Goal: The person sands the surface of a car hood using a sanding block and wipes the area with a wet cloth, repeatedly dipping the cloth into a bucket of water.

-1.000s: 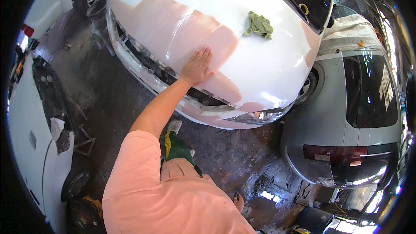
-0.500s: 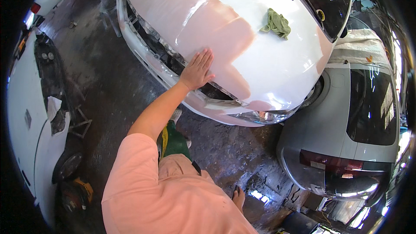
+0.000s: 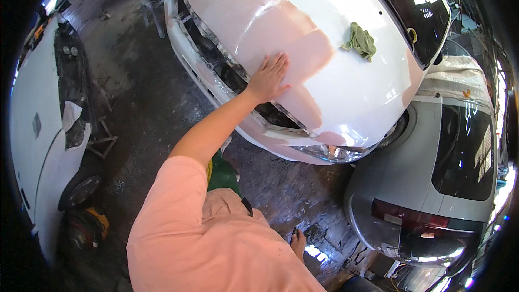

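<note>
My left hand (image 3: 270, 77) lies flat on the front part of a car hood (image 3: 351, 94), its fingers stretched out and holding nothing. Under it is a broad, dull pinkish patch (image 3: 281, 32) with uneven edges, surrounded by glossy white paint. A crumpled green cloth (image 3: 361, 42) rests on the white area to the right of the hand. Low at my right side hangs my right hand (image 3: 298, 244), mostly hidden by my body. Its fingers are curled at a small dark object that I cannot make out.
The open front gap (image 3: 221, 67) and headlight (image 3: 340, 153) edge the hood. A silver car (image 3: 397, 157) stands close on the right. Another white car body (image 3: 40, 103) is at the left, beside a metal stand (image 3: 102, 143). A grey stool (image 3: 154, 0) stands farther back.
My left hand has slid a little forward over the pinkish patch, away from the hood's front edge. The whole view has shifted slightly. The green cloth stays in place on the hood.
</note>
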A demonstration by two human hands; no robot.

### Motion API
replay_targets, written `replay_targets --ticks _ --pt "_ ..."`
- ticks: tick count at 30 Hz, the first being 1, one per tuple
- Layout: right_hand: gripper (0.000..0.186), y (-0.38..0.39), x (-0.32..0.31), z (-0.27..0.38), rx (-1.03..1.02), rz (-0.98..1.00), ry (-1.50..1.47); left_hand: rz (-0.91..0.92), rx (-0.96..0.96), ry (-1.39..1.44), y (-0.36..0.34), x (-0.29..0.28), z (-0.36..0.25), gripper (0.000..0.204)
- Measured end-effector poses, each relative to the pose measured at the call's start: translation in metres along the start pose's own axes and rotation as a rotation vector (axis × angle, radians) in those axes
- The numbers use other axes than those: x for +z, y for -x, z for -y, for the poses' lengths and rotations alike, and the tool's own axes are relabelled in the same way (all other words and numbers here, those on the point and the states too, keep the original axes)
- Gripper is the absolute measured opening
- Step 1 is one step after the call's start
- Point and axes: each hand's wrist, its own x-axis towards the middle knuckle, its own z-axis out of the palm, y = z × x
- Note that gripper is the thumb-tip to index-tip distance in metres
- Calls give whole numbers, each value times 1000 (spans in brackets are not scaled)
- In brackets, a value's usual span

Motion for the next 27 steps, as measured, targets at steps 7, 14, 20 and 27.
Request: replay_targets --ticks 7,14,20,27 --pt "46 -24 -15 24 -98 -76 -7 -49 58 -39 -14 1 16 84" --pt "47 -16 -8 13 -36 -45 -50 3 50 -39 54 0 42 87" --pt "48 -3 -1 1 -54 25 68 47 18 -70 87 -1 50 87" --pt "46 -14 2 15 -29 9 72 -70 -178 71 97 7 22 87"
